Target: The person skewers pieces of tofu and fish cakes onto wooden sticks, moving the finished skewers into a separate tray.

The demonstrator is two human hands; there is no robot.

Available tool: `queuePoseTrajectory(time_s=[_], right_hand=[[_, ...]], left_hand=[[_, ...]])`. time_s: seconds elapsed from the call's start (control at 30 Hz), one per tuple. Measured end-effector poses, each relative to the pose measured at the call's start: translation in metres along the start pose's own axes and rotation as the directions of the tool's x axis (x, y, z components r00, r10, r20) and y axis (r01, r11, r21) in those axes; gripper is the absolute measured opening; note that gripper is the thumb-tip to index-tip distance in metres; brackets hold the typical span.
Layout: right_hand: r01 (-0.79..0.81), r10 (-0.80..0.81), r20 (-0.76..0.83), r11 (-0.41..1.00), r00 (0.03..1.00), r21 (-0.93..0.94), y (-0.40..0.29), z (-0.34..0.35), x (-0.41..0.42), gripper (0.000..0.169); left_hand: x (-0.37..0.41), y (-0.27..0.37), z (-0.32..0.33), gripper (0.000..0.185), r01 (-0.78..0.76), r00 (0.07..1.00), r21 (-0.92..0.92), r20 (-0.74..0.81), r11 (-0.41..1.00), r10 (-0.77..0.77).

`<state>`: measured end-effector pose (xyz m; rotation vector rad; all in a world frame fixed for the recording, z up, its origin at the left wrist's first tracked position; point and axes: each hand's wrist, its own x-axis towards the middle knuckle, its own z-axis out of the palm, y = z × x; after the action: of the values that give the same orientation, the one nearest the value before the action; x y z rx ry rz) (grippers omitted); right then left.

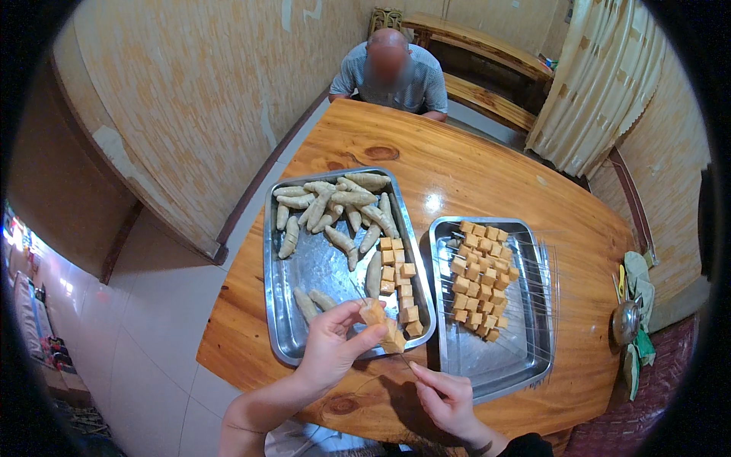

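My left hand [331,348] pinches golden-brown cubes [393,338], which look like fried tofu, threaded on a thin metal skewer [405,360]. The skewer's lower end is between the fingertips of my right hand [444,397]; its tip pokes out above the cubes. Both hands are over the near rim of a steel tray [317,278]. Pale, ridged, spindle-shaped food pieces [341,200] are heaped at that tray's far end, with a few lying nearer. Loose tofu cubes [406,285] line its right side. To the right, a second steel tray [485,363] holds several loaded tofu skewers [482,277], their bare ends jutting over its right rim.
Both trays rest on a glossy wooden table [457,165]. A person [391,74] sits at its far side, head bowed. Near the right edge are a metal pot or kettle [626,323] and green-and-white packets [639,348]. A curtain [594,85] hangs behind, beside a wooden bench [485,103].
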<state>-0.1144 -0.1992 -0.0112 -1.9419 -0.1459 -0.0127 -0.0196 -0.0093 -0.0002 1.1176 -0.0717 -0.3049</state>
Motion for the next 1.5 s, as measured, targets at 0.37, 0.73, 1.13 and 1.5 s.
queuePoseTrajectory(time_s=[0.37, 0.73, 1.13, 1.5], right_hand=[[0.011, -0.011, 0.003, 1.000, 1.000, -0.022, -0.008, 0.001, 0.000, 0.034], [0.007, -0.007, -0.044, 1.000, 0.999, 0.004, -0.006, 0.001, -0.004, 0.032], [-0.005, 0.008, -0.228, 1.000, 0.974, 0.015, 0.000, -0.010, -0.003, 0.030], [-0.045, 0.074, -0.216, 0.990, 0.973, 0.136, 0.006, -0.013, -0.001, 0.031]], left_hand=[[-0.001, 0.000, 0.001, 0.058, -0.043, 0.998, 0.072, 0.050, 0.996, 0.039], [0.001, -0.001, 0.006, 0.070, -0.051, 0.994, 0.103, 0.098, 0.993, 0.040], [0.020, -0.010, -0.009, 0.027, -0.397, 0.886, 0.899, 0.428, -0.185, 0.179], [0.035, -0.004, -0.010, 0.023, -0.408, 0.884, 0.904, 0.357, 0.127, 0.300]])
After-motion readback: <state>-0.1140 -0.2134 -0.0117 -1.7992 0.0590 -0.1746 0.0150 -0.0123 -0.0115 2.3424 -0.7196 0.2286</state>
